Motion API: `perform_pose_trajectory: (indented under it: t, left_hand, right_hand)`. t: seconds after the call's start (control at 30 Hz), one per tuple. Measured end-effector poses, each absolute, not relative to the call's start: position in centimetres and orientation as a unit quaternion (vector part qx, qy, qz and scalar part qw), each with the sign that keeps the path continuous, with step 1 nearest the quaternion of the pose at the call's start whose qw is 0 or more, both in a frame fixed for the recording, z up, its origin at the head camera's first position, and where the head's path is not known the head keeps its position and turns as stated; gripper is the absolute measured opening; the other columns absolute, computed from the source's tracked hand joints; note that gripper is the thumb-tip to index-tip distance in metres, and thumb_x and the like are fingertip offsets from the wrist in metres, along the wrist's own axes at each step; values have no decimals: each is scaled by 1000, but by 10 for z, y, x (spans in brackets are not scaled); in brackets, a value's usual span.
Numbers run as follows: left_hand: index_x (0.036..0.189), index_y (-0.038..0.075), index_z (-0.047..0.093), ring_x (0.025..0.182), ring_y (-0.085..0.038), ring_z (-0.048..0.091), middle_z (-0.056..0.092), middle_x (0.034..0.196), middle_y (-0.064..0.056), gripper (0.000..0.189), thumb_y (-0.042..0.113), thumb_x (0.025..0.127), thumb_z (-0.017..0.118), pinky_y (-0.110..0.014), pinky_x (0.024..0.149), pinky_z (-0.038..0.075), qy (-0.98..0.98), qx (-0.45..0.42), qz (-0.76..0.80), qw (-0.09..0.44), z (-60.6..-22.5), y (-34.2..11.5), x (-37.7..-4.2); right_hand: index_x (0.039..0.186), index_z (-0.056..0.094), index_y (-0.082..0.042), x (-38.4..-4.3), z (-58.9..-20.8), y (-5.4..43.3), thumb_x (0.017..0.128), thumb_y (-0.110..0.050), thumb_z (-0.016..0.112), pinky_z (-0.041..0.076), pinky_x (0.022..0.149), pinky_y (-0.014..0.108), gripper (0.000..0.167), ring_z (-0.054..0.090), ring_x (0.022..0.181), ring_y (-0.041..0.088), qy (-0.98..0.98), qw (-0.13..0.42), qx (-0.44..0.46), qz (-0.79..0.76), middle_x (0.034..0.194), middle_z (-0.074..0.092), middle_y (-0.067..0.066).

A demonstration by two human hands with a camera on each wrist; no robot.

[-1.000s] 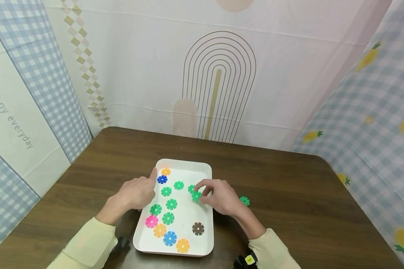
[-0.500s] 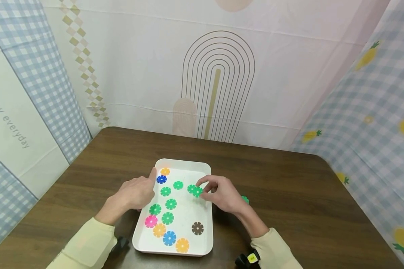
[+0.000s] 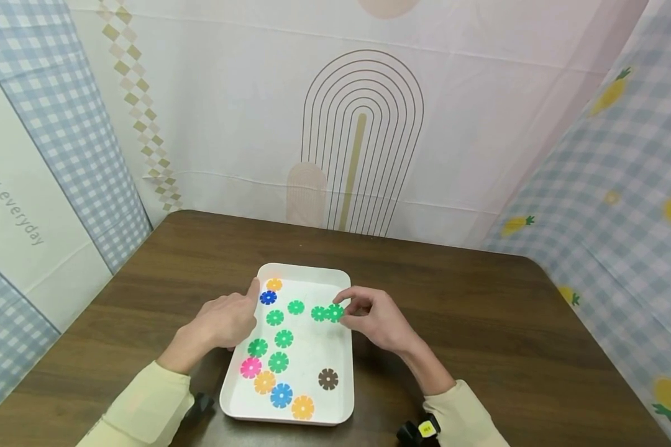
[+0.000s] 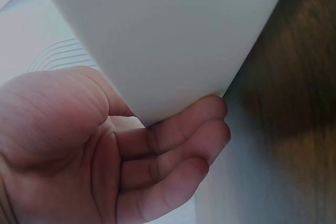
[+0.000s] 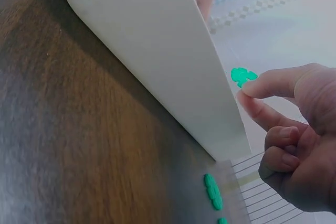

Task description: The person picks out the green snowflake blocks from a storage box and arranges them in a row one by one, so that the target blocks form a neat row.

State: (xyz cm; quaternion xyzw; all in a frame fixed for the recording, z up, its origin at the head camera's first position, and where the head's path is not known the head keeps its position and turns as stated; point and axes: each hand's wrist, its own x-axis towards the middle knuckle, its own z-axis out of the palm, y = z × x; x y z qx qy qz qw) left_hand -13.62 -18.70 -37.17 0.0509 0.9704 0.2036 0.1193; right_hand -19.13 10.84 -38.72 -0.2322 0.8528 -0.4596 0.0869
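Observation:
A white tray (image 3: pixel 307 351) holds several flat notched plastic discs. With its fingers curled against the outer wall, my left hand (image 3: pixel 226 320) grips the tray's left side; the left wrist view shows the fingers (image 4: pixel 184 135) at the tray's lower edge. Over the right rim, my right hand (image 3: pixel 377 316) pinches a green notched disc (image 3: pixel 334 313) between thumb and index finger. That disc meets or overlaps another green disc (image 3: pixel 319 313) on its left; whether they are joined I cannot tell. In the right wrist view, the pinched disc (image 5: pixel 241 75) shows just above the rim.
Other discs in the tray include a brown one (image 3: pixel 328 379), a pink one (image 3: pixel 251 367), a dark blue one (image 3: pixel 268 298) and several green ones. Right of the tray, green discs (image 5: pixel 212 191) lie on the wooden table (image 3: pixel 458 323). Printed curtains hang behind.
My right hand has moved slightly up and to the right with the green disc, now right of the neighbouring disc. The table disc is now hidden in the head view. The left hand stays put.

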Motion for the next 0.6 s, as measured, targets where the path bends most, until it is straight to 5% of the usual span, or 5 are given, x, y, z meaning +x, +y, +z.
perform_pose_trajectory:
  t: [0.6]
  left_hand:
    - [166, -4, 10, 59, -18, 56, 56, 81, -6, 89, 17, 100, 66, -28, 55, 45, 971, 53, 199, 119, -373, -187, -138]
  right_hand:
    - [114, 76, -13, -194, -389, 140, 91, -5, 76, 46, 64, 26, 24, 61, 78, 20, 851, 74, -219, -471, 93, 72, 6]
